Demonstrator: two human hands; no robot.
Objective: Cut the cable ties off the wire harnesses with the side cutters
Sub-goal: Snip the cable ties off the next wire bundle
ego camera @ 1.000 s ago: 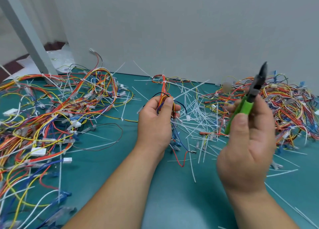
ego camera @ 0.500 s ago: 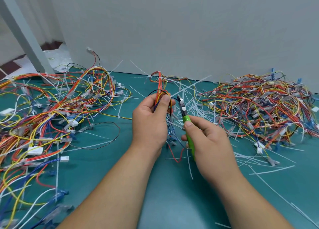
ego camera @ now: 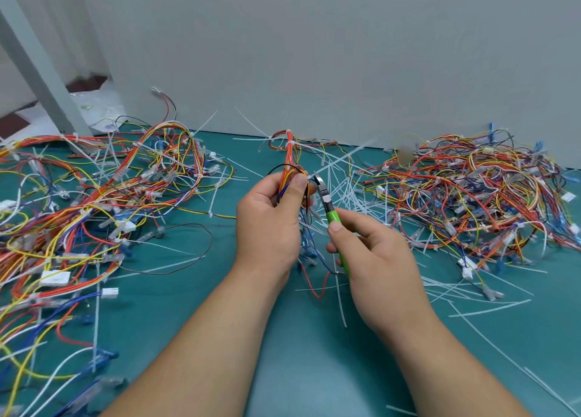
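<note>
Two hands, side cutters (ego camera: 328, 207) at wire harness (ego camera: 290, 162) — over the teal surface (ego camera: 314, 369).
The left hand (ego camera: 268, 228) grips the orange-yellow harness, thumb pressed over it. The right hand (ego camera: 380, 259) holds the green-handled cutters, tip just beside that thumb — blade contact with a tie: cannot tell. A left pile (ego camera: 94, 196) and a right pile (ego camera: 471, 196) of harnesses flank them, with cut ties (ego camera: 344, 180) between.

harness pile (ego camera: 94, 202) left | cut ties (ego camera: 342, 177) centre | harness pile (ego camera: 471, 196) right

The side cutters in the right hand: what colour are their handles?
Bright green handles on the side cutters, with dark metal blades; the head view shows them best.
</note>
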